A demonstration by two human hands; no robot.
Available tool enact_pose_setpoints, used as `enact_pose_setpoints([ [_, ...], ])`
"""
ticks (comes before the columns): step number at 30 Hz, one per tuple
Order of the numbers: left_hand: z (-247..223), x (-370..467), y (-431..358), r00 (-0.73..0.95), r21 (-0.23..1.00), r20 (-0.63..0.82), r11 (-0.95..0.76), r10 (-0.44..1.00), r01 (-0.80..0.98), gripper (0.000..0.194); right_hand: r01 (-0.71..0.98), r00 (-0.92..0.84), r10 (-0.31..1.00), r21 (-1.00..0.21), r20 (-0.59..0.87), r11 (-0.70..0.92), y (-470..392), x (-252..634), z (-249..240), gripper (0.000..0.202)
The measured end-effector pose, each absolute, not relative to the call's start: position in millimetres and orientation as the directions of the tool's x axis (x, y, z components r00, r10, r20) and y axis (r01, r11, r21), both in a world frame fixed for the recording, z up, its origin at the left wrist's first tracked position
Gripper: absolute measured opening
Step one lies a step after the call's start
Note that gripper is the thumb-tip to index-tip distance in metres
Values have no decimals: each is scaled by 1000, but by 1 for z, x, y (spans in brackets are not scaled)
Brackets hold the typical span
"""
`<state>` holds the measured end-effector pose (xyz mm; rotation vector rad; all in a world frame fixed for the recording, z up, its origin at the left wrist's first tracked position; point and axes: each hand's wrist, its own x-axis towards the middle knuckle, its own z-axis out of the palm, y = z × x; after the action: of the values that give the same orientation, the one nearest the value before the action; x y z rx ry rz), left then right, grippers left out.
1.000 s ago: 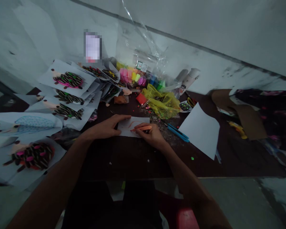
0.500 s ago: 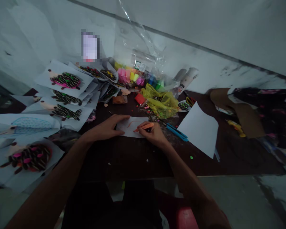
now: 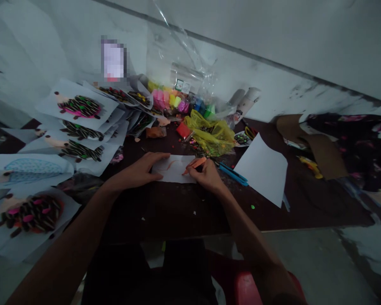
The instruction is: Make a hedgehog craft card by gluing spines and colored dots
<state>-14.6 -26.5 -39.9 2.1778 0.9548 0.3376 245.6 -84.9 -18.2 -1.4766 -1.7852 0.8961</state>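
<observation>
The work surface is a dark brown rectangular table (image 3: 165,212), set against a grey-white wall (image 3: 247,46) crossed by a dark slanting line. A small white rectangular paper sheet (image 3: 174,174) lies flat on the table in front of the person and bears a curved orange line. The left hand (image 3: 141,170) is spread, thumb and forefinger apart, resting over the sheet's left edge. The right hand (image 3: 210,174) grips a slim orange marker (image 3: 199,162), its tip directed at the sheet's right part.

Right of the right hand: a long blue tool (image 3: 233,174), its end meeting a large white paper sheet (image 3: 263,173). Beyond the hands: a crumpled translucent yellow plastic bag (image 3: 220,137), a small red packet (image 3: 183,130) and a small orange-brown packet (image 3: 156,132). Against the wall: a clear plastic bag (image 3: 190,75) with multicoloured packets (image 3: 178,101) at its base.

Left side: overlapping white sheets bearing brown-striped animal figures (image 3: 81,106). Far right: a bent brown cardboard piece (image 3: 330,159), a yellow tool (image 3: 309,165) and dark cloth with pink patches (image 3: 362,146).

Below the table edge: a grey floor (image 3: 311,258) and a glossy red seat (image 3: 246,288), partly hidden by the right arm. Lighting is dim.
</observation>
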Motion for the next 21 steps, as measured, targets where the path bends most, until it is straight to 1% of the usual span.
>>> enact_pose_setpoints([
  [8, -37, -14, -27, 690, 705, -74, -452, 720, 547, 75, 588, -107, 991, -799, 76, 124, -82, 254, -24, 23],
  [16, -42, -16, -26, 701, 709, -43, -473, 712, 524, 74, 622, -43, 996, -777, 84, 93, -81, 254, -19, 19],
  [21, -38, -15, -27, 697, 706, -52, -468, 715, 532, 73, 618, -27, 995, -781, 100, 96, -79, 256, -22, 19],
])
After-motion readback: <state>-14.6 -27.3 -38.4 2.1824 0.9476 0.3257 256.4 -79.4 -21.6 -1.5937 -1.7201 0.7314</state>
